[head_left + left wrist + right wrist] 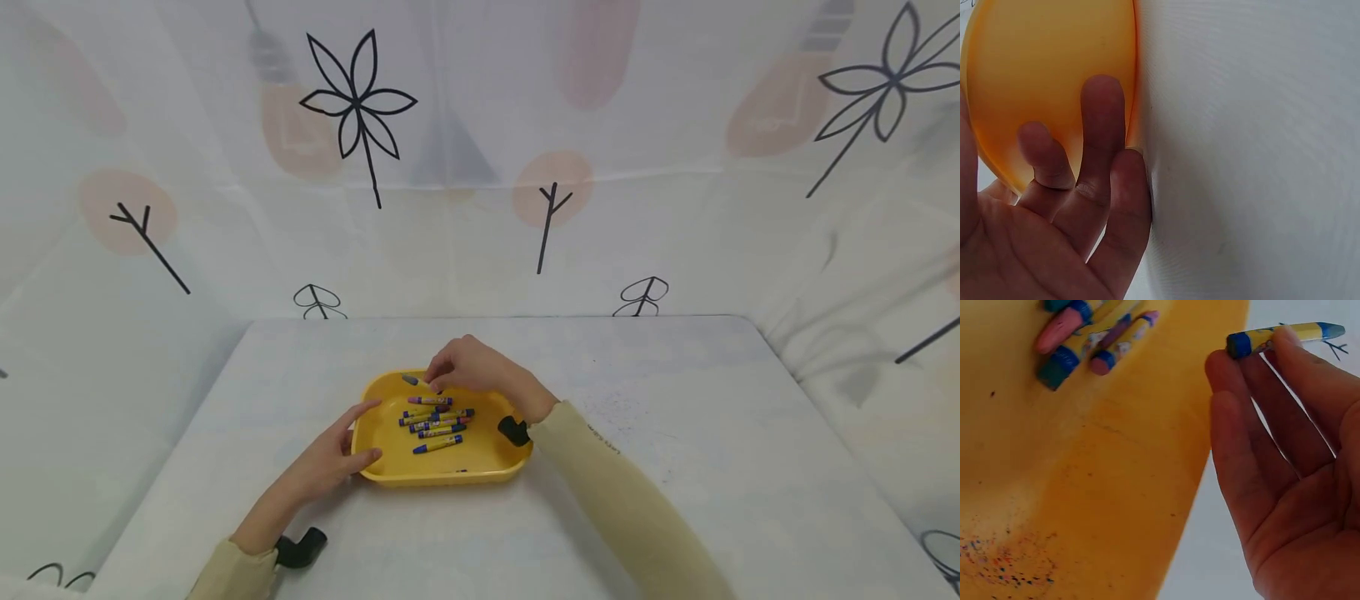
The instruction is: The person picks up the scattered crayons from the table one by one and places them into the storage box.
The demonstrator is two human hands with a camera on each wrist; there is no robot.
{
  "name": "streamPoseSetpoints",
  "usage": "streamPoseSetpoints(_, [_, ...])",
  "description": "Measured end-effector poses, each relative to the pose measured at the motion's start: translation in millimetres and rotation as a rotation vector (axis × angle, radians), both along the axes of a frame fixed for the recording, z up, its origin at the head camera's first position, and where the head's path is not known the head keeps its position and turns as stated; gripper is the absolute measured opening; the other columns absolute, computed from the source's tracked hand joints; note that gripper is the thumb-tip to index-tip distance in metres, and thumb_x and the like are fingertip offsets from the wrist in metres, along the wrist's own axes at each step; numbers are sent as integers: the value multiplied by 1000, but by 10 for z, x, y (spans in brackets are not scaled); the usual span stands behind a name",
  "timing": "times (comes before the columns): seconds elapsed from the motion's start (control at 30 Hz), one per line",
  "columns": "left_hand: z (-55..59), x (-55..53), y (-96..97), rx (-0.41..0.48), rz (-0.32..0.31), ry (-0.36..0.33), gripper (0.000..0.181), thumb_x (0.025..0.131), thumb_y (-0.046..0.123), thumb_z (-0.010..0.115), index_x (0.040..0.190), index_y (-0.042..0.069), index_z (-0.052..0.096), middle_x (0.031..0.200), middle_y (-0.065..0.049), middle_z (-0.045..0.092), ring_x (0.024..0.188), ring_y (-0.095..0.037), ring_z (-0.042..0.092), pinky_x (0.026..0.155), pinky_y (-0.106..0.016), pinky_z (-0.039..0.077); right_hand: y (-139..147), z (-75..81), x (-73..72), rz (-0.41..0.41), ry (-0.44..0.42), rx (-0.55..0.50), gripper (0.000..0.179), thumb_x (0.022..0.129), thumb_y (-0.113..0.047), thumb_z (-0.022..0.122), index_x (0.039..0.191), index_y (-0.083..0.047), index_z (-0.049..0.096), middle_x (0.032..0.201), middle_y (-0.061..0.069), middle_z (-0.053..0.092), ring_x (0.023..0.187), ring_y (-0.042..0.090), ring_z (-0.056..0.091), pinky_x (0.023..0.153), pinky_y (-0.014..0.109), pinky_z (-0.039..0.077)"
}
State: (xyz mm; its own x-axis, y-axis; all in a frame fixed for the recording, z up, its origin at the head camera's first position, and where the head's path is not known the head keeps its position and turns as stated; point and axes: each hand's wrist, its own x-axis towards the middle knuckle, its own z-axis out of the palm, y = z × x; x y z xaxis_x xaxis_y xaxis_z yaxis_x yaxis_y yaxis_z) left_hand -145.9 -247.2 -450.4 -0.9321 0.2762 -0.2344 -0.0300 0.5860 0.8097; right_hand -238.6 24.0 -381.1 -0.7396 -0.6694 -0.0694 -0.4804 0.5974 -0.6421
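A yellow plastic tray (480,477) stands on the white table. Inside it lie several wax crayons (437,444) with yellow wrappers, bunched near the middle. My left hand (330,458) grips the tray's left side, thumb and index finger over the rim; in the left wrist view other fingers (1104,119) press the outer wall. Above the far part of the tray my right hand (480,367) pinches a single crayon (1297,332) between thumb and fingertips. That crayon has a grey-blue tip and a yellow wrapper with blue bands.
White patterned cloth (465,242) hangs behind and at both sides of the table (645,500). Coloured specks (1007,565) dot the tray's floor. Dark camera mounts (302,548) sit on both wrists, the right one over the tray's right side.
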Motion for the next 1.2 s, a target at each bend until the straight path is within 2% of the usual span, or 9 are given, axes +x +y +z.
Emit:
streamPoseSetpoints(0.1, [1, 5, 5, -11, 18, 0, 75, 91, 27, 73, 153, 34, 32, 94, -9, 62, 70, -21, 56, 60, -34, 48, -22, -52, 0, -24, 6, 79, 12, 93, -20, 72, 101, -15, 79, 93, -10, 71, 85, 5, 62, 82, 24, 50])
streamPoseSetpoints(0.27, [-4, 13, 4, -21, 22, 7, 74, 91, 27, 74, 153, 34, 33, 96, -9, 62, 71, -21, 57, 59, -34, 48, -40, -122, 23, -54, 3, 175, 11, 92, -20, 73, 100, -17, 79, 91, -10, 69, 85, 8, 61, 84, 25, 50])
streamPoseSetpoints(0.53, [21, 24, 9, -48, 24, 2, 76, 90, 31, 75, 153, 34, 33, 99, -9, 63, 72, -20, 57, 60, -34, 48, -83, -176, 94, -89, 123, 356, 12, 92, -25, 73, 101, -19, 78, 96, -7, 66, 86, 12, 57, 82, 29, 49])
streamPoseSetpoints(0.67, [37, 19, 12, -56, 14, 6, 76, 90, 31, 75, 153, 32, 33, 98, -8, 64, 70, -20, 57, 60, -34, 47, -82, -200, 108, -91, 166, 408, 10, 91, -26, 74, 98, -20, 78, 96, -7, 65, 85, 12, 55, 82, 29, 48])
streamPoseSetpoints(0.8, [43, 13, 5, -62, 0, 20, 76, 90, 32, 75, 153, 30, 33, 97, -8, 65, 70, -20, 57, 61, -34, 47, -53, -193, 104, -94, 131, 371, 9, 91, -25, 75, 97, -20, 78, 96, -8, 65, 87, 11, 56, 82, 29, 48])
streamPoseSetpoints(0.9, [37, -1, -8, -75, -19, 46, 76, 90, 33, 75, 154, 27, 34, 95, -6, 65, 71, -19, 57, 62, -33, 47, -8, -151, 94, -105, 58, 303, 10, 91, -22, 75, 100, -19, 79, 97, -8, 65, 89, 11, 58, 84, 29, 49])
streamPoseSetpoints(1.07, [44, -11, -26, -118, -52, 88, 78, 90, 37, 74, 155, 22, 33, 93, -4, 66, 72, -18, 56, 64, -33, 44, 126, -43, 72, -97, -33, 141, 18, 92, -19, 73, 109, -14, 78, 100, -10, 68, 95, 9, 60, 89, 29, 49])
streamPoseSetpoints(1.2, [94, 12, -45, -124, -41, 92, 77, 91, 38, 72, 156, 23, 32, 97, -3, 67, 74, -17, 56, 66, -34, 44, 282, 71, 52, -82, -54, 9, 24, 93, -17, 72, 116, -10, 75, 100, -10, 71, 94, 7, 64, 88, 28, 51])
